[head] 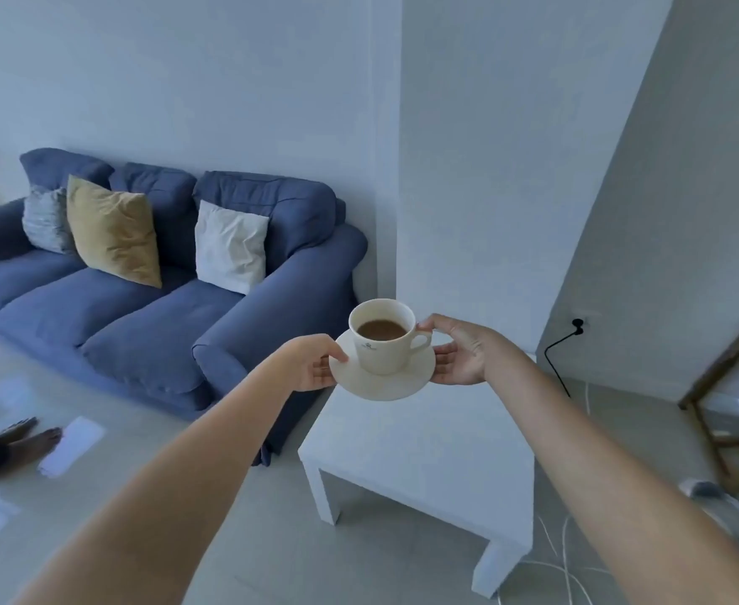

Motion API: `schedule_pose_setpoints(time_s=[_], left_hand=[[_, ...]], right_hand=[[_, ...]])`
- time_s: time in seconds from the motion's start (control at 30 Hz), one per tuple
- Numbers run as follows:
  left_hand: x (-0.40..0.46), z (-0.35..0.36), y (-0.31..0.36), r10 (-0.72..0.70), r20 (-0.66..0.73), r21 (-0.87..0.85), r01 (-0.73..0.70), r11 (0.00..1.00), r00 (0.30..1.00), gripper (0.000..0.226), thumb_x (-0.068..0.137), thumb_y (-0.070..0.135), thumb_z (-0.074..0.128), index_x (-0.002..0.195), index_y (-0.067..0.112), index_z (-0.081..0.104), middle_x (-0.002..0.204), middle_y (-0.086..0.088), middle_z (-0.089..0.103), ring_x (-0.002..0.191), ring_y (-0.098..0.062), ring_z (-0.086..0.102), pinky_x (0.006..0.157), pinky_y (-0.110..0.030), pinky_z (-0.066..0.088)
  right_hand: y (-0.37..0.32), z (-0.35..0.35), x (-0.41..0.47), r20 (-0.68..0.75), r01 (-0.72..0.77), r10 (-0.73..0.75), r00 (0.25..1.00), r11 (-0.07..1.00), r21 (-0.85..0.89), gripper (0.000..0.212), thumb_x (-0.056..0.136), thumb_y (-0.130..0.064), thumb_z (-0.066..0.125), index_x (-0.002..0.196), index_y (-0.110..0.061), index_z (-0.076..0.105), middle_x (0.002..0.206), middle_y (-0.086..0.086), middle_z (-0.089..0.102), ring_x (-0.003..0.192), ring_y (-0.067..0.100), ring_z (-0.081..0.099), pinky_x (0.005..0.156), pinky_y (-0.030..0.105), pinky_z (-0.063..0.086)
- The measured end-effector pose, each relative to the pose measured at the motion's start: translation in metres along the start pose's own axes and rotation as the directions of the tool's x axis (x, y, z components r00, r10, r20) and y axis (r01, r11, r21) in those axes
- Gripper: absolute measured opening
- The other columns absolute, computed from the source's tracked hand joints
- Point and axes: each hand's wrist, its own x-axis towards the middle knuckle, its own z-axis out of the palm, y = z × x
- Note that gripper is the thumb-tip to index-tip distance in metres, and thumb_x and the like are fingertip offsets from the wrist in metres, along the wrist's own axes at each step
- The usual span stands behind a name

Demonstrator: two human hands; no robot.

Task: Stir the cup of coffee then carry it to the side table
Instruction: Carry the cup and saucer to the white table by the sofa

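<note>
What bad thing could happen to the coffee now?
1. The cup only stands loose on the saucer, which both hands, the left hand and the right hand, hold by its edges in the air. If the saucer tilts, the cup may slide and coffee may spill.
2. It hangs near the white side table's far edge, close to the blue sofa. Set down too near the edge, it might tip off.

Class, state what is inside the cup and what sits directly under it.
Inside the cup is brown coffee; its depth is hidden. Under it is a saucer; the saucer's centre is covered.
</note>
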Motion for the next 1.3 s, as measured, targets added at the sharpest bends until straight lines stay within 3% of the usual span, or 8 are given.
schedule_pose_setpoints(time_s=[0.4,0.7,0.93,1.3], left_hand=[[0.137,0.066,0.085,-0.056,0.153,0.091,0.042,0.995,0.987,0.03,0.073,-0.012,0.061,0.098,0.005,0.06,0.096,-0.013,0.068,0.08,-0.027,0.069,0.047,-0.03,0.056],[0.228,0.129,0.12,-0.121,0.165,0.144,0.097,0.985,0.979,0.034,0.074,-0.011,0.062,0.104,0.005,0.058,0.101,-0.013,0.066,0.086,-0.027,0.067,0.059,-0.034,0.056],[0.294,0.161,0.108,-0.191,0.15,0.189,0.162,0.969,0.97,0.034,0.076,-0.01,0.059,0.106,0.006,0.057,0.096,-0.01,0.062,0.084,-0.027,0.065,0.066,-0.035,0.055],[0.401,0.168,0.028,-0.313,0.107,0.213,0.286,0.934,0.944,0.025,0.072,-0.012,0.059,0.088,0.008,0.059,0.095,-0.01,0.06,0.075,-0.026,0.065,0.048,-0.029,0.054]], right_hand=[[-0.08,-0.065,0.095,-0.128,0.014,0.0,0.992,0.994,0.109,0.046,0.067,-0.018,0.076,0.1,0.007,0.055,0.096,0.016,0.066,0.08,0.028,0.067,0.062,0.037,0.054],[-0.123,-0.128,0.168,-0.167,0.007,0.023,0.986,0.984,0.18,0.042,0.071,-0.016,0.074,0.102,0.006,0.056,0.092,0.014,0.066,0.078,0.025,0.066,0.061,0.034,0.053],[-0.112,-0.166,0.229,-0.185,-0.03,0.069,0.98,0.979,0.201,0.029,0.074,-0.016,0.071,0.096,-0.002,0.059,0.088,0.009,0.065,0.079,0.022,0.064,0.069,0.033,0.052],[-0.036,-0.202,0.339,-0.227,-0.106,0.161,0.96,0.966,0.237,0.015,0.074,-0.013,0.068,0.089,-0.012,0.064,0.093,0.007,0.065,0.085,0.025,0.064,0.068,0.034,0.054]])
